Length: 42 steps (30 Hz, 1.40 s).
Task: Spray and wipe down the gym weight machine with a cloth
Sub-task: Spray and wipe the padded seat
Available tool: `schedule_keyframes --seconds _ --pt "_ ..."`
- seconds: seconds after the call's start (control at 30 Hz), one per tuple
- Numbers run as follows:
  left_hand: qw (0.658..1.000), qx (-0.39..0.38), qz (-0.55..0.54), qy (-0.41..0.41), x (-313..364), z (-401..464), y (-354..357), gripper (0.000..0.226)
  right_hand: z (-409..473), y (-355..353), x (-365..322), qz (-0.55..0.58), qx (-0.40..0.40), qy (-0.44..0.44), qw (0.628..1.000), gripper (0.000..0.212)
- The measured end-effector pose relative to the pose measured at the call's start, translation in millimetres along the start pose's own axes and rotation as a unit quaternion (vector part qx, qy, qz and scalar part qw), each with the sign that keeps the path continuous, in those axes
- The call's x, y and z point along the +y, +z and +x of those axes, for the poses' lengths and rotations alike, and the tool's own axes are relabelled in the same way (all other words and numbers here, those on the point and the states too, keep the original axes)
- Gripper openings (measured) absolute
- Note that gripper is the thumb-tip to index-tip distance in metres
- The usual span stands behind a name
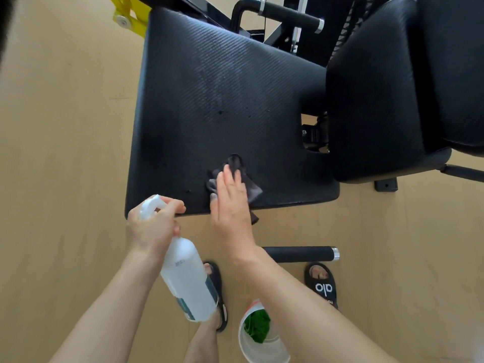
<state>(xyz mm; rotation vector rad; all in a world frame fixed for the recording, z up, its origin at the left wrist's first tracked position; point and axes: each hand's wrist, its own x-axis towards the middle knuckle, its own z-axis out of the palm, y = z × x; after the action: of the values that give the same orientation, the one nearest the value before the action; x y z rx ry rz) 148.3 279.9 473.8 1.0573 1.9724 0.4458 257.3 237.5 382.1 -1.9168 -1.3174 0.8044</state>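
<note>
The weight machine's black textured seat pad [209, 100] fills the middle of the view, with its black back pad [387, 87] to the right. A dark grey cloth [252, 188] lies on the seat's near edge. My right hand [231, 203] presses flat on the cloth with straight fingers. My left hand [152, 226] grips the neck and trigger of a white spray bottle [190, 281], held just below the seat's near left corner, nozzle toward the seat. A few dark droplets dot the seat.
A white bucket [248, 344] with a green cloth [258, 326] inside stands on the tan floor by my feet in black slides. A black padded handle [298, 254] juts out below the seat. Another grip bar [288, 13] and a yellow lever [128, 14] sit at the top.
</note>
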Motion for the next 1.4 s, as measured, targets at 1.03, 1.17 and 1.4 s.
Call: schedule_keyframes --seconds 1.03,1.17,1.4 --pt "0.987 0.095 -0.105 -0.074 -14.0 18.1 -75.8 0.017 36.8 52.4 -87.0 -0.102 -0.181 -0.311 0.928 0.050" --pt "0.981 0.111 -0.130 -0.095 -18.6 18.1 -89.9 0.018 43.7 40.1 -70.4 -0.152 -0.185 -0.385 0.891 0.048" --pt "0.983 0.104 -0.116 -0.102 -13.2 20.8 -89.3 0.028 30.5 14.0 -32.6 -0.204 -0.213 -0.467 0.833 0.060"
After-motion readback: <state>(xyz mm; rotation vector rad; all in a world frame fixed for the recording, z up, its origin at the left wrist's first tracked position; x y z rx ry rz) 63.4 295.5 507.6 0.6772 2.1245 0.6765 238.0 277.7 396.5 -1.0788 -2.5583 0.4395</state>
